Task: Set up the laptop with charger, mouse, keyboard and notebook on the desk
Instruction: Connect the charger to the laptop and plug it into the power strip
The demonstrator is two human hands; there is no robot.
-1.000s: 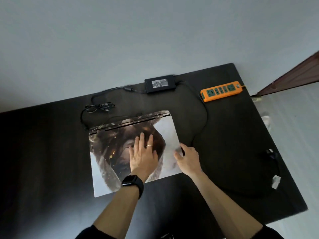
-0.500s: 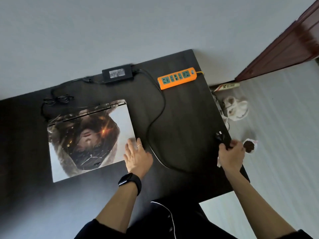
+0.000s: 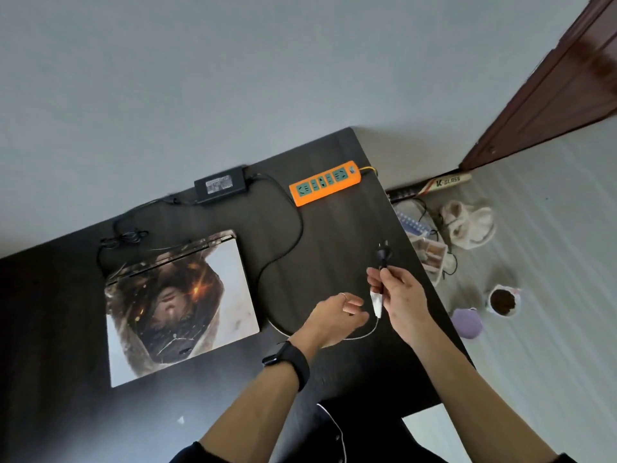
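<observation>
plugging in the charger looks like the step in hand: the right hand (image 3: 399, 295) pinches the cable just below the black plug (image 3: 382, 256), held above the worktop (image 3: 350, 228) right of centre. the left hand (image 3: 334, 312) hovers just beside it, fingers (image 3: 354, 308) loosely curled, holding nothing that shows. the charger brick (image 3: 220, 184) lies at the worktop's upper edge, the closed laptop (image 3: 177, 302) lower left. next, the plug needs carrying up to the orange power strip (image 3: 325, 182), prongs lined with a free socket.
</observation>
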